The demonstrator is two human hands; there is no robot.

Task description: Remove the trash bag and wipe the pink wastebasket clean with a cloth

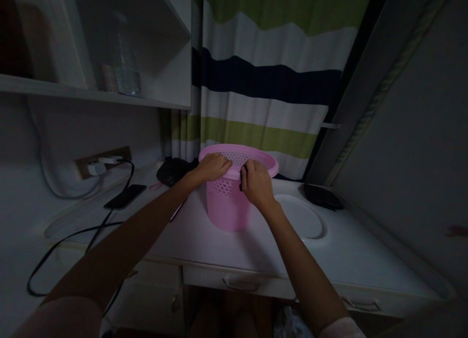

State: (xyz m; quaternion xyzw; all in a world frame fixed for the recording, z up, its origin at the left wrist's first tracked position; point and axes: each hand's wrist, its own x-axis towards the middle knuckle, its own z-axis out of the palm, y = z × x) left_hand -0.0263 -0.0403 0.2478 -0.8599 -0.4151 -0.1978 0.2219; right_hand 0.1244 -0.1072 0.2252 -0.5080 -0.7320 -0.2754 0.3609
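Observation:
A pink plastic wastebasket [228, 211] with a holed band under its rim stands upright on the white desk. My left hand [215, 166] is closed over the near left part of the rim, fingers curled to the inside. Against the front of the rim, my right hand [258, 183] is closed around a small dark object [243, 178]. Only a black edge of that object shows beside the fingers, so its kind is unclear. The inside bottom of the wastebasket is out of sight.
Right of the wastebasket lies a round white lid-like piece [302, 218], with a flat black item [323, 196] behind it. On the left are a phone [126, 196], a black pouch [173, 171] and a black cable [95, 227]. A shelf [146, 101] overhangs the left side.

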